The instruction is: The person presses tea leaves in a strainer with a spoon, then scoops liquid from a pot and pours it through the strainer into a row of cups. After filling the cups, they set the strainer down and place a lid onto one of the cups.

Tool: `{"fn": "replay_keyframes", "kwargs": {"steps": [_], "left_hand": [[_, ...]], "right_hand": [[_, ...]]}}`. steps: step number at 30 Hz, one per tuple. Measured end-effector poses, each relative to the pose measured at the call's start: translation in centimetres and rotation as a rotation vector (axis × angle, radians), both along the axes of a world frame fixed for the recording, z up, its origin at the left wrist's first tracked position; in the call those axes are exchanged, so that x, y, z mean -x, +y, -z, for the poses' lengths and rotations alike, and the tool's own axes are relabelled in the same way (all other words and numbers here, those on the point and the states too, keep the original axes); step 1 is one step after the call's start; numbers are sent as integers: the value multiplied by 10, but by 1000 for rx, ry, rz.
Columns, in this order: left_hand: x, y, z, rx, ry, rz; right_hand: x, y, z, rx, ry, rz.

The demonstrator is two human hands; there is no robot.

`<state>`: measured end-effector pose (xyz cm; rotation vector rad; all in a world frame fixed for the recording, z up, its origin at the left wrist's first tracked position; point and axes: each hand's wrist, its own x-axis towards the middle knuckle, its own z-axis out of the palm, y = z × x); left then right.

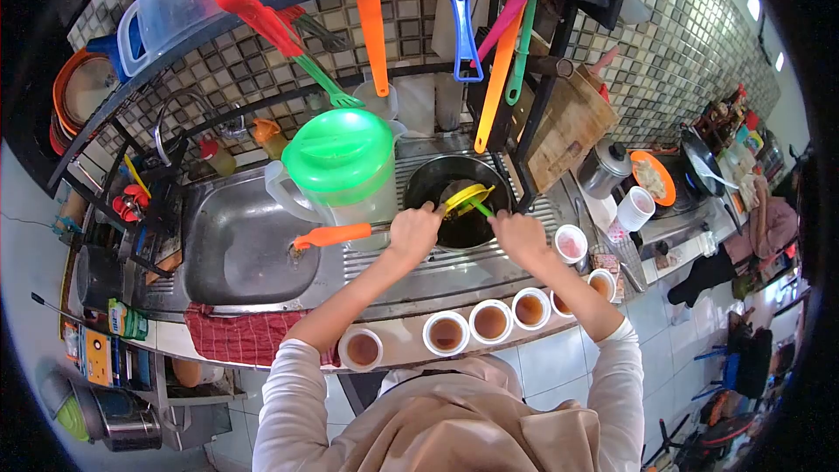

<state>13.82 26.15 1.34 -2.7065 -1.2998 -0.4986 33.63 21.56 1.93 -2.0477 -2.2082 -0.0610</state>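
Observation:
My left hand (pixel 414 232) is closed on a yellow-rimmed strainer (pixel 466 196), tilted over a dark pot (pixel 426 177). An orange handle (pixel 336 234) sticks out on the left side of that hand. In my right hand (pixel 522 239) is a green-handled utensil (pixel 480 206), its far end inside the strainer. Dark liquid shows in the pot, which stands on the ribbed drainboard. Left of it is a clear pitcher (pixel 357 207) with a green lid (pixel 339 150). White cups of brown liquid, among them one cup (pixel 446 333), line the counter's front edge below my hands.
A steel sink (pixel 252 245) lies to the left, with a red cloth (pixel 236 332) on its front edge. Colourful utensils, including an orange ladle (pixel 370 39), hang from the rack overhead. At right are stacked cups (pixel 635 208), a metal canister (pixel 603 170) and an orange plate (pixel 664 188).

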Motion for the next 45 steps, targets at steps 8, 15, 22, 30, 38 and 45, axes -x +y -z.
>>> {"fn": "replay_keyframes", "kwargs": {"steps": [8,15,22,30,38,45], "left_hand": [[-9,6,8,62,133,-65],[-6,4,7,29,141,-37],[-4,4,11,-11,123,-52],[-2,0,9,-52,73,-27],[1,-2,6,-51,-47,-25],[3,-3,7,-44,-81,-44]], "right_hand": [[7,6,-12,-120,-43,-31],[4,14,-13,-75,13,-125],[4,13,-20,26,-14,-152],[-2,10,-20,27,14,-117],[-10,11,-42,-2,143,-41],[-23,4,-56,69,202,-79]]}}
